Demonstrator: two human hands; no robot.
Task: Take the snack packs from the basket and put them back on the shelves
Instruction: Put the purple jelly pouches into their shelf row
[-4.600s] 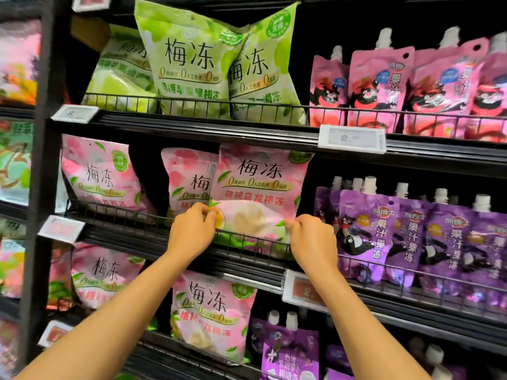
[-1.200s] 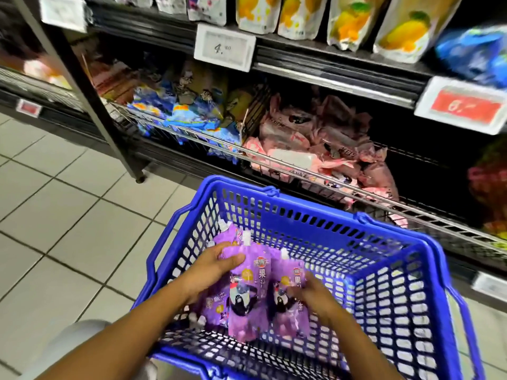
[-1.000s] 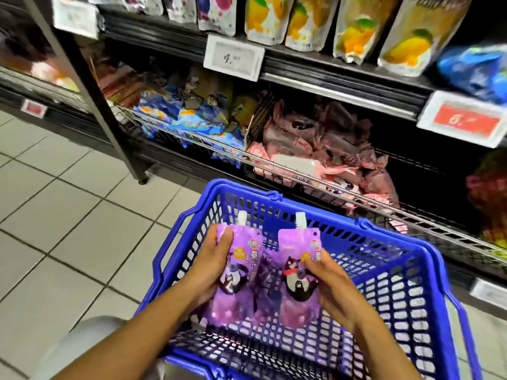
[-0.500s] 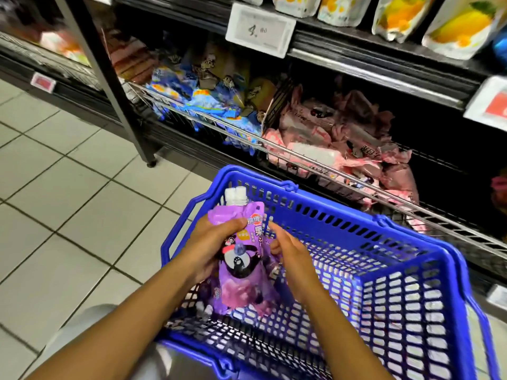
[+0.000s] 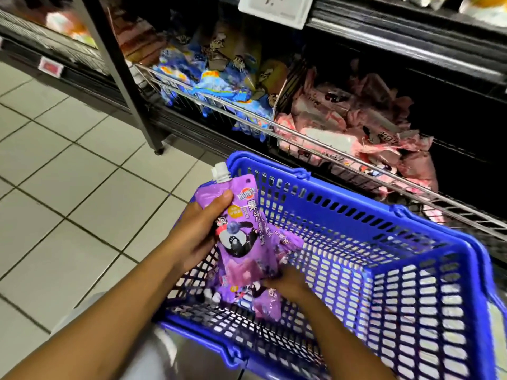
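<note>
Gathering purple pouches from the blue basket (image 5: 356, 212); none of these shelved yet.

Left hand (image 5: 196, 231) grips an upright pouch (image 5: 241, 231) at the basket's left end, thumb curled over its face, spout up, long axis near vertical. Right hand (image 5: 290, 283) is low in the basket, fingers on the loose pouches (image 5: 263, 303) lying flat on the floor just beside it; whether it has pinched one, cannot tell. The right hand is nearer them. Judgement: grasp, then lift toward the shelves (image 5: 356, 149).
</note>
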